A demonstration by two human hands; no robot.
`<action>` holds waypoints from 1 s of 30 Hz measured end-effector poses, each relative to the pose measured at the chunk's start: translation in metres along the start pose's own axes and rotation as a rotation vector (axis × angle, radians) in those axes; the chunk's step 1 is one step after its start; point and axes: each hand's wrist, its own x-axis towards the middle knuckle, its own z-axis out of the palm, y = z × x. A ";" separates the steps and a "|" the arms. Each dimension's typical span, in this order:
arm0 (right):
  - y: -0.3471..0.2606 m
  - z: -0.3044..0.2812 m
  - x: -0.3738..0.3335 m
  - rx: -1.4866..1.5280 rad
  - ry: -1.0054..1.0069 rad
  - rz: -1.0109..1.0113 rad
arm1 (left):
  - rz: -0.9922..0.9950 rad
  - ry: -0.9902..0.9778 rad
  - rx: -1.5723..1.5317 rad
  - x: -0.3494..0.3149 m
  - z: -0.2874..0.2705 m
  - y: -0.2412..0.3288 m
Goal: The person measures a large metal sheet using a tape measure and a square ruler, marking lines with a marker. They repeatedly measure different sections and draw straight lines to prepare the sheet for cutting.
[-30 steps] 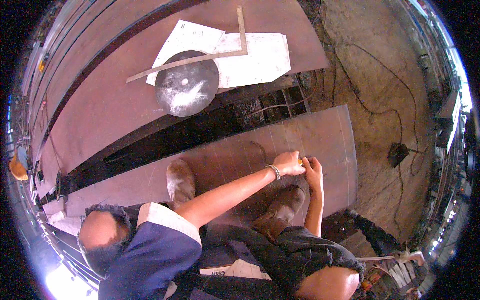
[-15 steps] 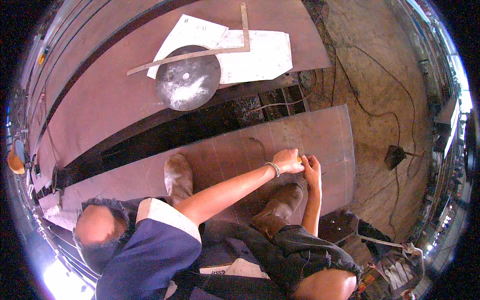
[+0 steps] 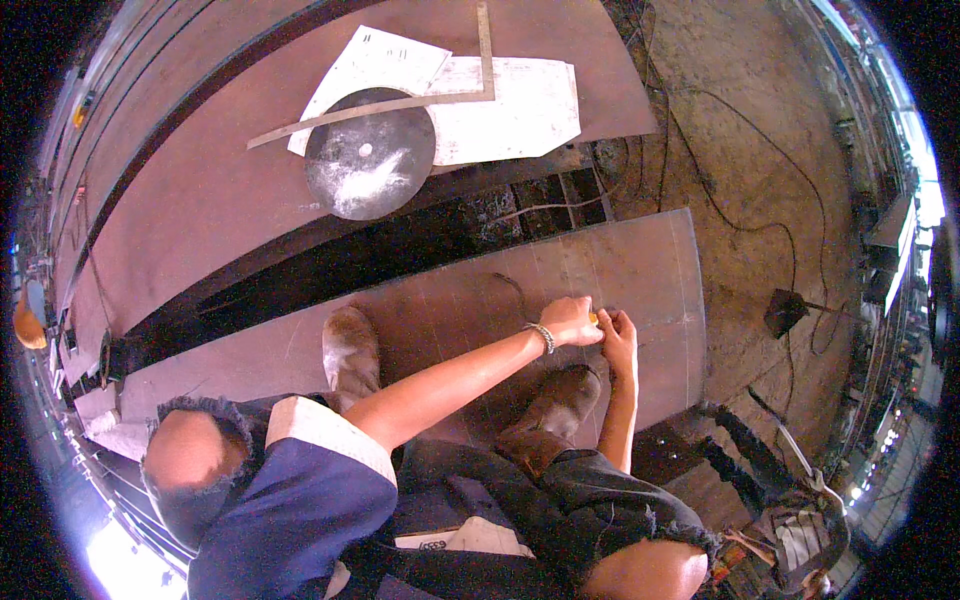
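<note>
My left hand (image 3: 570, 322), with a chain bracelet (image 3: 546, 339) at the wrist, is closed. A small yellow thing (image 3: 593, 318) shows at its fingers; its kind is too small to tell. Right beside it, my right hand (image 3: 620, 338) is pinched, its fingertips meeting the left hand's. What lies between those fingertips is mostly hidden. Both hands are above a brown steel plate (image 3: 650, 270) marked with thin pale lines. My boots (image 3: 350, 350) rest on this plate.
Beyond a dark gap lies a larger steel plate (image 3: 220, 200). On it are a round dark disc (image 3: 370, 185), white sheets (image 3: 510, 125) and a metal square (image 3: 489, 60). Cables (image 3: 735, 225) trail over the floor at right. Another person (image 3: 790, 510) is at lower right.
The view has shifted slightly. My hands stay together around the same spot over the plate. The other person's legs at lower right have moved, now stretched farther apart.
</note>
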 end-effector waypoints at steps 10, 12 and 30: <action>-0.008 0.003 -0.004 -0.026 -0.001 0.013 | -0.012 -0.014 0.025 -0.003 -0.005 0.001; -0.007 0.001 -0.003 -0.033 0.002 0.019 | -0.008 -0.011 0.024 -0.004 -0.005 0.002; 0.024 -0.008 0.015 -0.108 -0.017 0.020 | -0.020 0.011 0.004 -0.008 -0.008 0.004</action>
